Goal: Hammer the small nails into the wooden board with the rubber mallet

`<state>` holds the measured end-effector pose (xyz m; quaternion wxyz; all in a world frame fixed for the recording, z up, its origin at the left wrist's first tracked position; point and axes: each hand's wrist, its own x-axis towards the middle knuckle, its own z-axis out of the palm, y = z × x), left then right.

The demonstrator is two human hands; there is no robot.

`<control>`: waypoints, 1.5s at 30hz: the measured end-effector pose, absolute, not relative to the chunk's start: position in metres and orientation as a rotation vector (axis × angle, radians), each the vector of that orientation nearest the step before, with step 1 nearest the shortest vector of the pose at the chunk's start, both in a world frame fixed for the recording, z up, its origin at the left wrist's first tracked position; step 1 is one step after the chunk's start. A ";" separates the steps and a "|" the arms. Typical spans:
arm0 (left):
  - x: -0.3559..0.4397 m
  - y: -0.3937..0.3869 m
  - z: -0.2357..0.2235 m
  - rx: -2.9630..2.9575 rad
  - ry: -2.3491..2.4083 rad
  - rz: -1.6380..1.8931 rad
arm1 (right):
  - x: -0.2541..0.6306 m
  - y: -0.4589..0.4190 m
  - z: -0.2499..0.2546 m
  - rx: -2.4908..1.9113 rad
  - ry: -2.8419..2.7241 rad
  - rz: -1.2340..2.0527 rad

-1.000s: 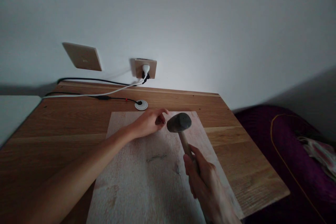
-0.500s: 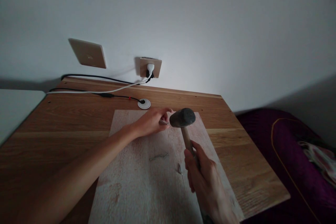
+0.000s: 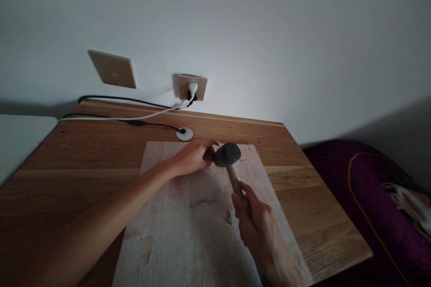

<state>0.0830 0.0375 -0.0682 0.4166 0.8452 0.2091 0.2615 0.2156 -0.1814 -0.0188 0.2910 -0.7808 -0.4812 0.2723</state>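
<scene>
My right hand (image 3: 259, 224) is wrapped round the wooden handle of a mallet (image 3: 227, 154) with a dark, rounded head. The head is right beside the fingertips of my left hand (image 3: 195, 157). Those fingers are pinched together over the far part of a whitish, worn board (image 3: 182, 228), and the mallet head partly covers them; what they hold cannot be made out. On the board lie a thin strand like wire (image 3: 203, 202) and a small metal piece (image 3: 230, 217). Another tiny metal piece, like a nail (image 3: 243, 159), shows right of the mallet head.
The board lies on a wooden desk (image 3: 303, 206) against a white wall. Black and white cables (image 3: 134, 116) cross the back left, beside a round cable grommet (image 3: 184, 133). A wall socket (image 3: 200, 85) holds plugs. Purple fabric (image 3: 336, 175) lies beyond the right edge.
The mallet head has moved left and slightly down, up to my left fingertips, uncovering the tiny metal piece to its right. My left hand stays nearly in place.
</scene>
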 end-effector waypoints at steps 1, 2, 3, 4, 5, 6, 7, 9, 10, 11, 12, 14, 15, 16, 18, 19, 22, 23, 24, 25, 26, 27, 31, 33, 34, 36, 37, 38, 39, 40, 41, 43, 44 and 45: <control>0.083 0.038 -0.068 2.115 0.527 0.653 | 0.215 -0.181 -0.019 -2.082 -1.286 0.718; 0.083 0.038 -0.068 2.109 0.531 0.650 | 0.215 -0.181 -0.019 -2.084 -1.288 0.715; 0.083 0.038 -0.068 2.104 0.534 0.648 | 0.214 -0.181 -0.019 -2.082 -1.286 0.714; 0.083 0.038 -0.068 2.099 0.536 0.648 | 0.213 -0.181 -0.018 -2.081 -1.276 0.716; 0.083 0.038 -0.068 2.092 0.536 0.648 | 0.213 -0.181 -0.017 -2.081 -1.262 0.720; 0.083 0.037 -0.067 2.085 0.536 0.648 | 0.212 -0.181 -0.016 -2.082 -1.248 0.724; 0.083 0.037 -0.067 2.077 0.537 0.649 | 0.212 -0.180 -0.016 -2.082 -1.238 0.733; 0.083 0.038 -0.066 2.065 0.538 0.645 | 0.212 -0.181 -0.015 -2.078 -1.243 0.756; 0.083 0.038 -0.066 2.062 0.536 0.640 | 0.213 -0.181 -0.014 -2.076 -1.254 0.761; 0.083 0.038 -0.066 2.062 0.533 0.635 | 0.213 -0.181 -0.014 -2.073 -1.269 0.764; 0.083 0.038 -0.065 2.064 0.529 0.632 | 0.214 -0.181 -0.014 -2.066 -1.283 0.764; 0.082 0.038 -0.065 2.065 0.524 0.634 | 0.213 -0.181 -0.014 -2.060 -1.288 0.760; 0.082 0.038 -0.065 2.063 0.524 0.639 | 0.213 -0.181 -0.015 -2.059 -1.278 0.761; 0.082 0.038 -0.065 2.060 0.525 0.647 | 0.212 -0.181 -0.015 -2.057 -1.263 0.764; 0.082 0.038 -0.064 2.056 0.521 0.657 | 0.209 -0.180 -0.016 -2.054 -1.217 0.760; 0.082 0.038 -0.064 2.056 0.516 0.658 | 0.208 -0.180 -0.017 -2.054 -1.193 0.758; 0.081 0.038 -0.064 2.062 0.511 0.653 | 0.206 -0.179 -0.018 -2.049 -1.156 0.758; 0.081 0.038 -0.064 2.063 0.515 0.653 | 0.206 -0.179 -0.018 -2.048 -1.157 0.761; 0.081 0.039 -0.065 2.063 0.519 0.654 | 0.206 -0.179 -0.017 -2.048 -1.162 0.765; 0.081 0.039 -0.065 2.061 0.521 0.655 | 0.207 -0.179 -0.017 -2.047 -1.174 0.774; 0.082 0.039 -0.066 2.058 0.519 0.651 | 0.208 -0.180 -0.016 -2.046 -1.186 0.780; 0.082 0.039 -0.067 2.051 0.514 0.642 | 0.209 -0.182 -0.015 -2.045 -1.196 0.778; 0.082 0.040 -0.071 2.037 0.515 0.609 | 0.215 -0.197 -0.013 -2.092 -1.135 0.712; 0.082 0.039 -0.072 2.047 0.527 0.610 | 0.219 -0.207 -0.014 -2.139 -1.057 0.703; 0.082 0.039 -0.071 2.054 0.530 0.610 | 0.222 -0.212 -0.015 -2.164 -1.016 0.707; 0.082 0.040 -0.069 2.066 0.527 0.598 | 0.227 -0.222 -0.018 -2.208 -0.948 0.703; 0.081 0.041 -0.067 2.071 0.521 0.582 | 0.230 -0.225 -0.020 -2.228 -0.925 0.694; 0.079 0.042 -0.063 2.076 0.512 0.561 | 0.232 -0.228 -0.022 -2.248 -0.909 0.680; 0.077 0.043 -0.058 2.084 0.504 0.538 | 0.234 -0.231 -0.023 -2.266 -0.902 0.665; 0.074 0.044 -0.052 2.099 0.500 0.519 | 0.236 -0.232 -0.025 -2.277 -0.901 0.653; 0.070 0.045 -0.045 2.122 0.498 0.506 | 0.238 -0.233 -0.026 -2.282 -0.905 0.645; 0.062 0.043 -0.028 2.200 0.491 0.473 | 0.240 -0.234 -0.029 -2.298 -0.910 0.635; 0.058 0.039 -0.020 2.246 0.474 0.426 | 0.241 -0.234 -0.031 -2.306 -0.912 0.634; 0.054 0.034 -0.012 2.288 0.445 0.335 | 0.242 -0.233 -0.032 -2.310 -0.917 0.636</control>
